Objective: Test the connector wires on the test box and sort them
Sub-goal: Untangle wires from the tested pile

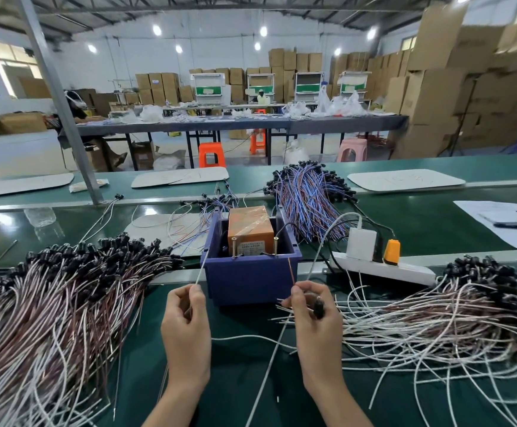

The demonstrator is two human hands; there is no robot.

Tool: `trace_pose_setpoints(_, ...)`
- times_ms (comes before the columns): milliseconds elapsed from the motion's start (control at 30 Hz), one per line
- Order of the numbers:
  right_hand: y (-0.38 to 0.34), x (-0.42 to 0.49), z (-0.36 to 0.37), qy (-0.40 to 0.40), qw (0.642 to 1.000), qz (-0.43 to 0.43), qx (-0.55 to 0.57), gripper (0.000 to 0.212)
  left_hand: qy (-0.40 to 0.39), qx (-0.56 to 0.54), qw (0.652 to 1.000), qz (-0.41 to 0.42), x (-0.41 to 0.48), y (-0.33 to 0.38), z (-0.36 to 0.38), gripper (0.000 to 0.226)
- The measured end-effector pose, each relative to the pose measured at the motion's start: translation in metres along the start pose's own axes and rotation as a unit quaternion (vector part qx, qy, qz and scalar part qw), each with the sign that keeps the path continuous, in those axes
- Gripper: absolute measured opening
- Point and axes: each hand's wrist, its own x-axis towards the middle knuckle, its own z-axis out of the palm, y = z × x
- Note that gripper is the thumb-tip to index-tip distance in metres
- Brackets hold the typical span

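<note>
At 12 o'clock, test box (251,282) pins (234,248) are faced by two near-upright ends: white lead (201,271) pinched by left hand (186,315) fingers (196,295), brown lead (291,271) by right hand (312,309) fingers (297,295).

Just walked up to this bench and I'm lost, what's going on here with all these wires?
A person is testing a connector wire. The left hand pinches a white lead, the right hand a brown lead and black connector. Both ends point up at the blue test box and its brass posts, not yet touching. Wire piles lie either side.
</note>
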Motion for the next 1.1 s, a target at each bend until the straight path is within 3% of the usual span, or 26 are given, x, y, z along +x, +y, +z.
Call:
trace_pose_setpoints(167,0.001,-0.002,-0.001,-0.014,1.000,0.014,-0.007,0.008,0.000,0.007,1.000,-0.004,0.000,0.000,-0.001,0.015)
trace_pose_setpoints(400,-0.008,-0.009,-0.005,-0.020,0.999,0.032,-0.033,0.026,0.016,0.025,0.999,-0.021,0.000,-0.006,-0.004,0.015)
trace_pose_setpoints(533,-0.014,-0.012,-0.009,0.000,0.999,0.043,-0.010,0.031,0.007,0.134,0.990,-0.052,-0.001,-0.006,-0.009,0.053)
trace_pose_setpoints(600,-0.017,-0.013,-0.012,0.005,0.999,0.044,-0.003,0.031,-0.006,0.196,0.980,0.028,-0.010,0.000,-0.008,0.054)
trace_pose_setpoints(667,-0.020,-0.014,-0.015,0.010,0.999,0.040,0.001,0.030,-0.070,0.233,0.949,0.200,-0.023,0.005,-0.005,0.047)
trace_pose_setpoints(733,-0.025,-0.012,-0.018,0.012,0.999,0.029,0.012,0.032,-0.172,0.237,0.886,0.360,-0.038,0.008,0.001,0.042)
trace_pose_setpoints(800,-0.032,-0.010,-0.021,0.009,1.000,0.017,0.022,0.035,-0.258,0.244,0.813,0.461,-0.049,0.010,0.009,0.038)
trace_pose_setpoints(900,-0.044,-0.003,-0.029,0.022,0.999,0.015,0.040,0.037,-0.309,0.246,0.766,0.506,-0.061,0.014,0.022,0.035)
trace_pose_setpoints(1100,-0.071,0.020,-0.056,0.094,0.968,0.107,0.207,0.035,-0.355,0.233,0.750,0.508,-0.074,0.022,0.040,0.029)
